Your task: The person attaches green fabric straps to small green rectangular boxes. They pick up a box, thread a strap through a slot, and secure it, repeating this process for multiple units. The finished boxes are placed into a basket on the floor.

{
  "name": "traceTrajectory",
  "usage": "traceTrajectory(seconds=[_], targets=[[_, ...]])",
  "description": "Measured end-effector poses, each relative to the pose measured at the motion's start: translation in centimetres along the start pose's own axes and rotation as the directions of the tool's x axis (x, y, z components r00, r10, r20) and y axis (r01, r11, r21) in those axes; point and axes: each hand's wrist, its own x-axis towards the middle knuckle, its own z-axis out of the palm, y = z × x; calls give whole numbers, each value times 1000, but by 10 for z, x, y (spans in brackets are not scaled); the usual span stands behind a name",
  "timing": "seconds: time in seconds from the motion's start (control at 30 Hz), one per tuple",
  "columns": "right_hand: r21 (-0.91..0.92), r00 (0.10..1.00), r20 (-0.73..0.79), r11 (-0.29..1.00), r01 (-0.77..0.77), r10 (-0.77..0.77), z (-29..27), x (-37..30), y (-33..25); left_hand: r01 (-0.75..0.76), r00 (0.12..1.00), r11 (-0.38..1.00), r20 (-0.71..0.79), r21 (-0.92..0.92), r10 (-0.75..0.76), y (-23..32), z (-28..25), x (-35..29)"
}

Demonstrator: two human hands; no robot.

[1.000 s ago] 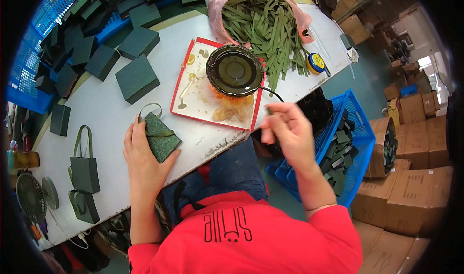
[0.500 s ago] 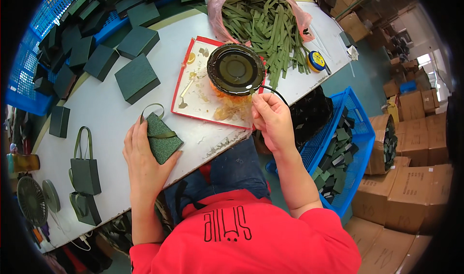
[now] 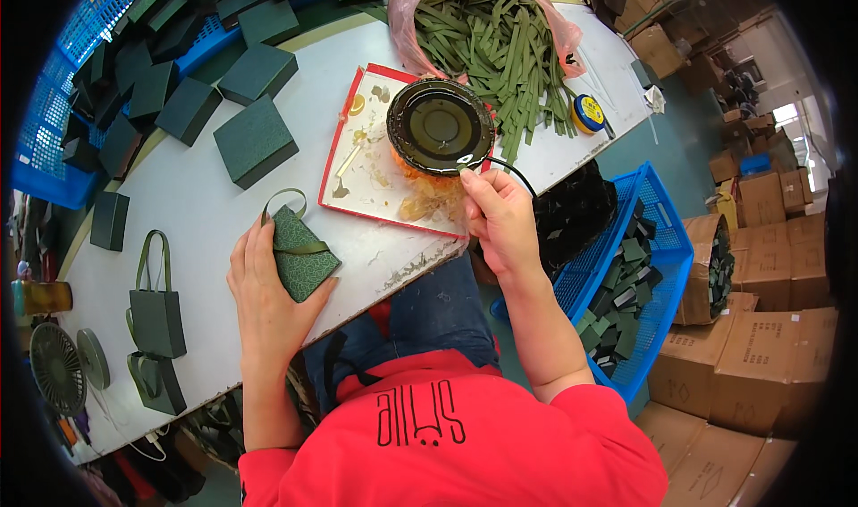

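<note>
My left hand (image 3: 268, 283) grips a small green patterned box (image 3: 308, 270) on the table, fingers along its left side and thumb at its lower edge. A green ribbon band crosses the box, and a ribbon loop (image 3: 290, 193) rises from its top. My right hand (image 3: 502, 216) is closed in a pinch at the near rim of a round pot (image 3: 438, 124) of dark, glossy liquid. Between its fingertips shows a small bit of green ribbon (image 3: 465, 169), mostly hidden, at the liquid's edge. The pot stands on a stained white tray (image 3: 357, 181) with a red rim.
Behind the pot, a pink plastic bag (image 3: 407, 24) spills green ribbons (image 3: 492, 51). Dark green boxes (image 3: 256, 140) crowd the left back; ribbon-handled boxes (image 3: 157, 319) stand near a fan (image 3: 58, 368). A blue crate (image 3: 666, 266) of green pieces is right of the table, beside cartons (image 3: 751, 355).
My right fingertips have shifted slightly up and left, closer against the pot's rim. The left hand and its box stay almost in place, and the whole view has shifted slightly.
</note>
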Motion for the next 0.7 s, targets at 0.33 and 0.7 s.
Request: traceTrajectory(seconds=[0.33, 0.7], targets=[[2, 994, 75, 997, 81, -81, 6, -37, 0, -90, 996, 955, -52, -281, 79, -13, -9, -2], [-344, 730, 523, 893, -292, 440, 39, -74, 2, -365, 893, 734, 8, -574, 450, -14, -24, 14]])
